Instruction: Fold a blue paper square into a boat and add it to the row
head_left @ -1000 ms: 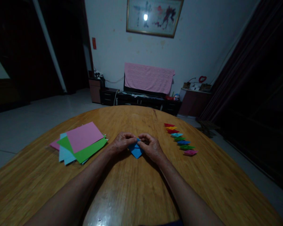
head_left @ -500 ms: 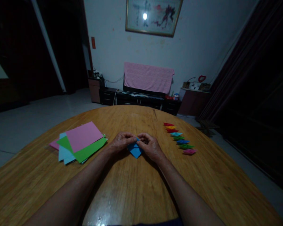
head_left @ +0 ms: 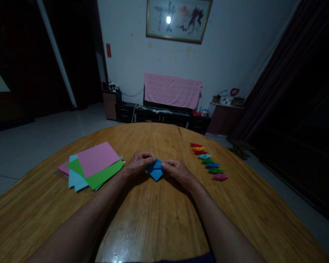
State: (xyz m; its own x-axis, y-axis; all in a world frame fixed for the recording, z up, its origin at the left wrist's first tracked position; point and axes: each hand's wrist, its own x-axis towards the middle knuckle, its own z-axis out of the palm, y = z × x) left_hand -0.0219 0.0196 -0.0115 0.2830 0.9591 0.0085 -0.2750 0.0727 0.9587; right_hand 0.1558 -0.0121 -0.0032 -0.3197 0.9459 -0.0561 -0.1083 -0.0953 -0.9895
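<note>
Left hand (head_left: pixel 138 163), right hand (head_left: pixel 178 172): fingers (head_left: pixel 167 165) clamped on blue folded paper (head_left: pixel 155 171), steadying it; coloured sheets (head_left: pixel 94 166) left of it, folded pieces (head_left: pixel 208 160) right.

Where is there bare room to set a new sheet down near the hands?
Bare wood of the table lies between the forearms, below the blue folded paper, and ahead of the left hand and right hand, between the paper stack and the row of small folded pieces. Crowded: the hands, the stack, the row.
</note>
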